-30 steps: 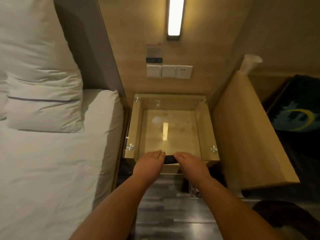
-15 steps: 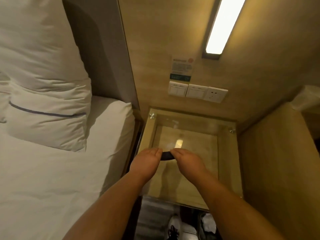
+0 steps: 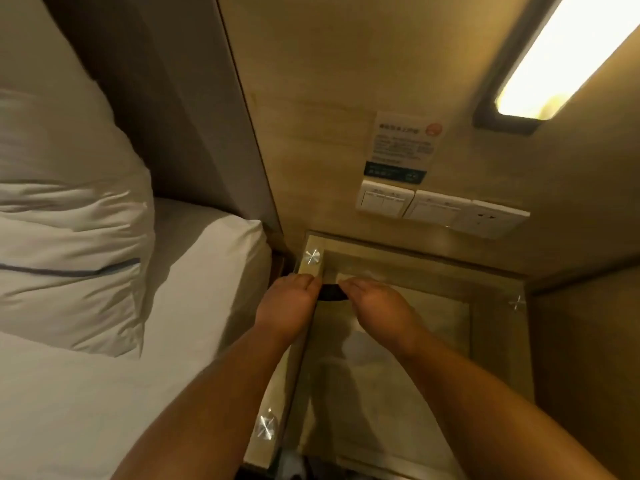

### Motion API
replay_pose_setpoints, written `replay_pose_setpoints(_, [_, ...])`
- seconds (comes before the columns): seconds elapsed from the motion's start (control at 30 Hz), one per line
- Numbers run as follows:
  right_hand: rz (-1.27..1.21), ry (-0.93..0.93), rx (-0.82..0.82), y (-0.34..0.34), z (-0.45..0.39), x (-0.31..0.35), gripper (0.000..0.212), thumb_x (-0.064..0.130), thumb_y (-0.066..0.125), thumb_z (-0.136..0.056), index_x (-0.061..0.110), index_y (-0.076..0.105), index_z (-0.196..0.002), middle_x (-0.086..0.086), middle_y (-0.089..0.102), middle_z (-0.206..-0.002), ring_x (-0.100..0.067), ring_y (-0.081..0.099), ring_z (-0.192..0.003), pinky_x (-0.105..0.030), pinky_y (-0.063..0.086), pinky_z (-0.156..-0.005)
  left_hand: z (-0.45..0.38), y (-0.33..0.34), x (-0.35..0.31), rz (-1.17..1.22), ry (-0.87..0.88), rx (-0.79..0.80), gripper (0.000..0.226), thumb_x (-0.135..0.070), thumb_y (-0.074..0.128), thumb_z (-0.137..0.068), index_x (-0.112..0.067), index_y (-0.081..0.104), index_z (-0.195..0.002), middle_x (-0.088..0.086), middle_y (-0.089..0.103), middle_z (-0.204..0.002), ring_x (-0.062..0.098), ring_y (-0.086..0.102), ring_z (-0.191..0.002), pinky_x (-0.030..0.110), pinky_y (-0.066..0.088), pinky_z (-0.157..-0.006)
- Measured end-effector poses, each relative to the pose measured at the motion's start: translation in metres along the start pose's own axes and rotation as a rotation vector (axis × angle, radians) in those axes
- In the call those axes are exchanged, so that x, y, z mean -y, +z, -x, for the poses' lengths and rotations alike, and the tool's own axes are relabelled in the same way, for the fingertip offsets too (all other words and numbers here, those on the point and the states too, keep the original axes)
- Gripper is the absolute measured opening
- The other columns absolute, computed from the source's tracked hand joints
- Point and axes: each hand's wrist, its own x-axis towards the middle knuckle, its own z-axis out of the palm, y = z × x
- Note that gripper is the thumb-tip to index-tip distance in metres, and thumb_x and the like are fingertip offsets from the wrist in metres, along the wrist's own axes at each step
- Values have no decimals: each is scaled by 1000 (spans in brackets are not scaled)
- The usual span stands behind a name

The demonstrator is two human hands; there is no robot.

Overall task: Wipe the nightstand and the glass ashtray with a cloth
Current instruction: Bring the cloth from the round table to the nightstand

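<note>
Far left, a white pillow (image 3: 65, 216) rests on the made bed (image 3: 194, 271), which stands just beside the nightstand (image 3: 498, 341). The left hand (image 3: 287, 306) lies palm-down at the back left corner of the glass top, near a metal standoff cap (image 3: 311, 257); its fingers are curled onto one end of a dark cloth (image 3: 331, 292). Only a short strip of cloth shows between the hands, so how it is folded cannot be told. The right hand (image 3: 377, 306), also palm-down with fingers closed over the other end, sits just beside the left. Pressing with both hands probably spreads load across the cloth and keeps it flat against the glass. The position at the rear corner suggests a stroke along the back edge, with most of the top yet to be covered. No glass ashtray can be seen anywhere on the top. On the wall behind are a notice (image 3: 403, 147), light switches (image 3: 412, 204), a socket (image 3: 491, 220) and, far right, a lit lamp (image 3: 561, 60).
</note>
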Motion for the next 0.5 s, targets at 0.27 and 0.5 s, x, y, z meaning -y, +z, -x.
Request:
replay_pose_setpoints(0.27, [57,87,-86,-4,-81,-29,52,5,54,-86,14,48,-137,-11,55,-134,-34,53,-117,-39,46,-93,-84,12,47,-68,55,-86,54,-14,75,-73,-4,60,-123,16,64,-105,38,60,-90,42,50,-74])
replay_pose_setpoints(0.5, [128,77,-97,47,-104,-43,56,-1,73,-69,4,61,-123,-19,63,-123,-36,61,-111,-46,50,-92,-112,56,72,-117,53,-47,63,-14,57,-90,-9,32,-147,15,46,-141,34,45,-126,43,34,-105])
